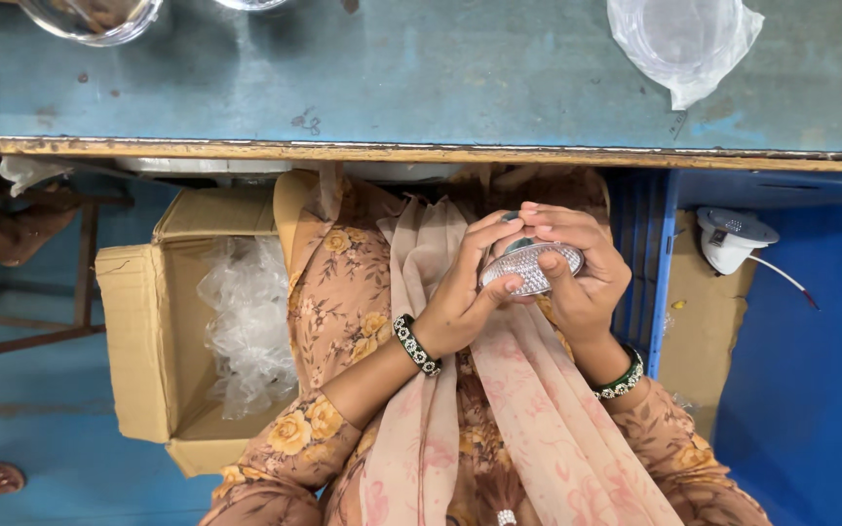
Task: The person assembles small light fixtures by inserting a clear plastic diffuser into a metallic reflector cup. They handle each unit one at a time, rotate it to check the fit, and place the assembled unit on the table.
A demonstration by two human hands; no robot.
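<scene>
Both my hands hold a small round lamp part with a dimpled, silvery reflector face (530, 267) over my lap. My left hand (465, 292) grips its left rim, thumb across the lower edge. My right hand (577, 263) wraps the right side, fingertips curled over the top. Each wrist wears a dark beaded bangle. A pale pink scarf (499, 390) hangs down my floral dress below the hands.
The worn blue table (392, 68) lies ahead, with a clear plastic bag holding a round part (682, 39) and a glass bowl (90, 15). An open cardboard box with clear plastic wrapping (236, 321) stands at my left. A white lamp fixture with a wire (733, 239) lies at my right.
</scene>
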